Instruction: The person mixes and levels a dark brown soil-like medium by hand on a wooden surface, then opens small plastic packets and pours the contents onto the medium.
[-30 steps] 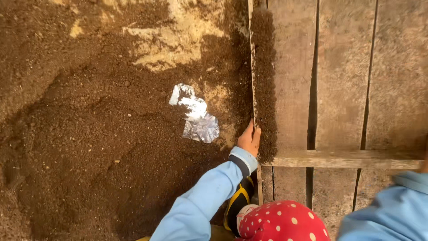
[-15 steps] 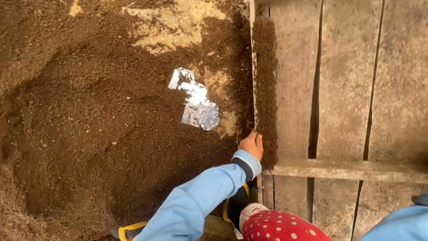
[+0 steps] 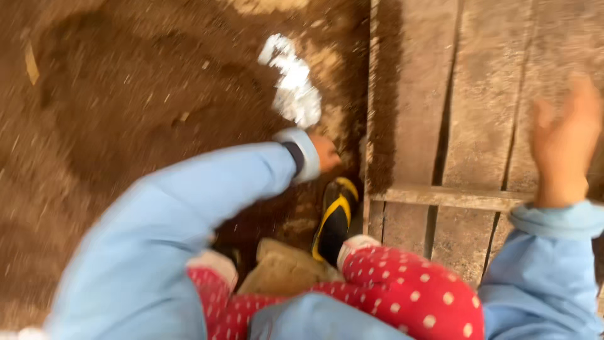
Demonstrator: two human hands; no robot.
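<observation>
We see the left hand [image 3: 326,153] low against the dark brown soil [image 3: 126,126], its fingers curled in and mostly hidden behind the knuckles, so we cannot tell whether they grip anything. Just above that hand lies a crumpled piece of shiny silver foil [image 3: 292,88], half sunk in the soil and near the edge of the weathered grey wooden plank wall [image 3: 440,94]. The hand sits right beside that wall's soil-caked edge. Below it stands a black shoe with yellow stripes [image 3: 335,217], toe pointing up towards the hand.

The right hand [image 3: 563,141] is raised in front of the planks, fingers spread wide and empty, though it is badly blurred. Both arms wear light blue sleeves [image 3: 207,189], and red trousers with white dots [image 3: 402,296] fill the bottom of the view.
</observation>
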